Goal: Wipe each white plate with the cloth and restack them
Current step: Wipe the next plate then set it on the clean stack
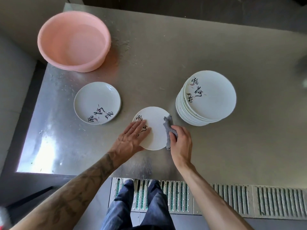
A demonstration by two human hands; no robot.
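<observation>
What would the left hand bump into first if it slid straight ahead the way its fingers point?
Probably the tall stack of plates. The left hand lies flat on the middle plate, fingers aimed toward that stack; it might brush the grey cloth first.

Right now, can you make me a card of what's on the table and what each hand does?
table: shiny metal
bowl: pink, far left corner
tall stack: white plates, on the right
middle plate: flat on the table
left plate: lying apart
left hand: flat on the middle plate
right hand: grips the cloth at that plate's right edge
</observation>
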